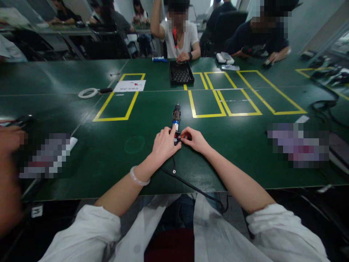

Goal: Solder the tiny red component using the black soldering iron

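Observation:
An electric screwdriver (176,115) with a black and blue body lies on the green table (131,145), tip pointing away from me; its black cable (188,185) runs back toward me over the table edge. My left hand (163,143) rests curled against the tool's near end, fingers closed around it. My right hand (195,140) is pinched on a small red and black part (183,137) right beside the tool's base. A pale bangle circles my left wrist.
Yellow tape rectangles (120,98) mark the table. A black tray (181,72), a white tape roll (87,93) and a paper sheet (129,86) lie further off. People sit across the table. Another person's hand (11,138) shows at the far left. Cables (324,105) lie at right.

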`<state>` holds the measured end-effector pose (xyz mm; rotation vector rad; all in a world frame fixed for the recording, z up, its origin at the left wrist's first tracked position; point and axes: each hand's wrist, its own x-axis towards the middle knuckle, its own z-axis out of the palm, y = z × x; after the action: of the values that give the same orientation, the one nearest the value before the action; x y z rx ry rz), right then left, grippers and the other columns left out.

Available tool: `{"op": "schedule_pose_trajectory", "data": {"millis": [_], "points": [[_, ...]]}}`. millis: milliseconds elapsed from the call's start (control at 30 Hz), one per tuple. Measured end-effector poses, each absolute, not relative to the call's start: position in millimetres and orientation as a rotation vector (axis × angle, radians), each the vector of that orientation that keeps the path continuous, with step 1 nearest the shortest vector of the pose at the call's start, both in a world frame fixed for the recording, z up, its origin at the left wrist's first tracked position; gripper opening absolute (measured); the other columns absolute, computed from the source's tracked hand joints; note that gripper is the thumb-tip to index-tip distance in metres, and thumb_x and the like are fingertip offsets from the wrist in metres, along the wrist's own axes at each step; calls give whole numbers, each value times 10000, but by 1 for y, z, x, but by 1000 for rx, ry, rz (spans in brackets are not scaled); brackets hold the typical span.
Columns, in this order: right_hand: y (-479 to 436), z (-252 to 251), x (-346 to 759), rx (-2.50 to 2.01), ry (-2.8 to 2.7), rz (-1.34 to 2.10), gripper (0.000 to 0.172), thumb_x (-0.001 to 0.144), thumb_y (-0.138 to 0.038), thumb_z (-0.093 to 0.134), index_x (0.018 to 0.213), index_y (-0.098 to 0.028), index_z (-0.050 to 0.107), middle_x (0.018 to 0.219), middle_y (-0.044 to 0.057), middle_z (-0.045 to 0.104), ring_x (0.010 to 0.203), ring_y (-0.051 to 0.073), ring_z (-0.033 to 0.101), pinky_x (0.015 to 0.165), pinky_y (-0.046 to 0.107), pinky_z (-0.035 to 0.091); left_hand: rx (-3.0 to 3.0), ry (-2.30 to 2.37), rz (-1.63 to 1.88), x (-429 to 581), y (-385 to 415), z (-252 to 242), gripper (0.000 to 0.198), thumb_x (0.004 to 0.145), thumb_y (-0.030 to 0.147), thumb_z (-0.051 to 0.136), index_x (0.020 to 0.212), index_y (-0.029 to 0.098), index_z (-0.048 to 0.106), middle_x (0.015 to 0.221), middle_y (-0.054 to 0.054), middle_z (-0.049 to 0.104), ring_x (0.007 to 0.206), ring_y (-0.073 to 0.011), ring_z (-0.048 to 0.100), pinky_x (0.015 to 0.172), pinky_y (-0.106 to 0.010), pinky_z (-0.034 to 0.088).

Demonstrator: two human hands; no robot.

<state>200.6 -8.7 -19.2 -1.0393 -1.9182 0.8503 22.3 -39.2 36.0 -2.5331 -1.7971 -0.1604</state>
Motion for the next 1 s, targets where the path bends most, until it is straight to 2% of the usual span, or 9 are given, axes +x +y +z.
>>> {"op": "schedule_pose_trajectory", "data": {"millis": [200, 500, 1000], "points": [[-9, -20, 202, -1048, -1966, 700, 94, 805, -198, 659, 878, -191, 602, 839, 15, 576, 728, 149, 549, 709, 285, 453, -2530, -1783, -148, 22, -39, 36, 702, 895, 428, 567, 1512, 176, 346, 1159, -147, 532, 1073, -302, 546, 869, -376, 439], [-16, -12, 200, -1056, -1878, 806, 129, 849, -237, 601, 959, -175, 626, 838, 24, 685, 695, 137, 599, 697, 274, 487, -2521, -1797, -158, 22, -39, 36, 686, 915, 462, 555, 1508, 180, 356, 1150, -145, 539, 1064, -295, 548, 864, -367, 441], [-23, -5, 197, -987, -1900, 830, 153, 850, -273, 588, 981, -195, 598, 938, 39, 712, 797, 159, 653, 757, 301, 518, -2461, -1875, -155, 20, -34, 38, 626, 933, 500, 534, 1473, 209, 409, 1148, -143, 546, 1022, -298, 577, 818, -369, 458]]}}
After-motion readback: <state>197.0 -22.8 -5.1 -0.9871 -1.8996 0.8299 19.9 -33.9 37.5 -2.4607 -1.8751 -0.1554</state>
